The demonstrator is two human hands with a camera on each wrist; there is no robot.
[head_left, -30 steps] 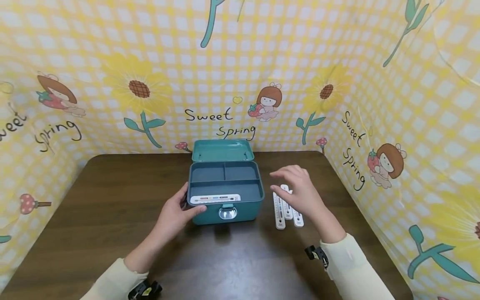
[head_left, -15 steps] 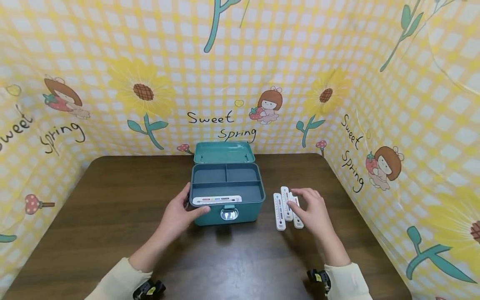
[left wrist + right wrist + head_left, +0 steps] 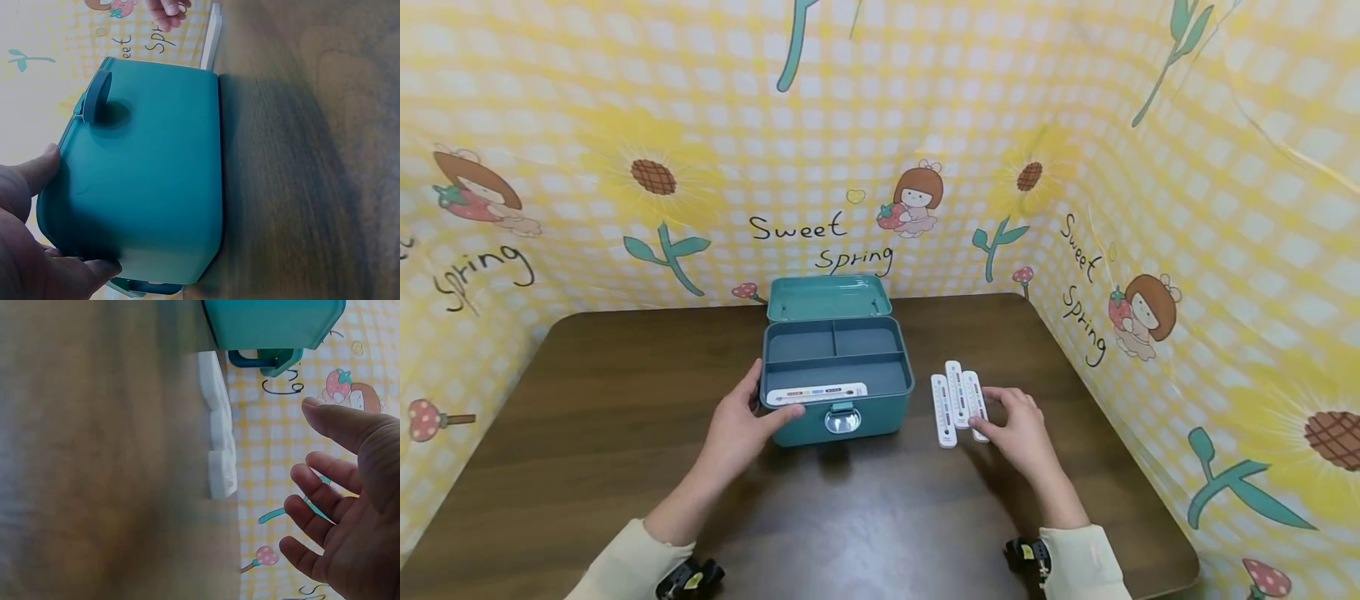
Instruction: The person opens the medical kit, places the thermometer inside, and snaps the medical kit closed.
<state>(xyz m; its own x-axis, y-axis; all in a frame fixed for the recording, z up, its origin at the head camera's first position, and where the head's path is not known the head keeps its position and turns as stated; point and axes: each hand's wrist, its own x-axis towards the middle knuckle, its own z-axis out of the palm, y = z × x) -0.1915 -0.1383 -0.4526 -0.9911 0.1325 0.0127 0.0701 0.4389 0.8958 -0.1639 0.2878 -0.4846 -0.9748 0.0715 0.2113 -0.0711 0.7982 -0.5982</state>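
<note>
A teal storage box (image 3: 880,419) stands on the table, its lid (image 3: 829,298) tipped back. My left hand (image 3: 735,429) grips its front left corner, thumb on the front rim and fingers along the side; the left wrist view shows this box wall (image 3: 150,169) up close. In the front compartment lies a white thermometer (image 3: 816,394). Right of the box, three more sit side by side: a left thermometer (image 3: 943,412), a middle thermometer (image 3: 957,396) and a right thermometer (image 3: 974,406). My right hand (image 3: 1021,429) is at the right one, thumb and fingers spread apart.
Two smaller compartments fill the back of the box's grey tray (image 3: 801,340). A clear clasp (image 3: 842,419) hangs on the front wall. Behind the brown table (image 3: 647,375) and along its sides hangs a yellow checked cloth (image 3: 715,167).
My right hand has come down from above the thermometers to the right one's outer side. The left hand has stayed at the box corner, and the head view has shifted slightly.
</note>
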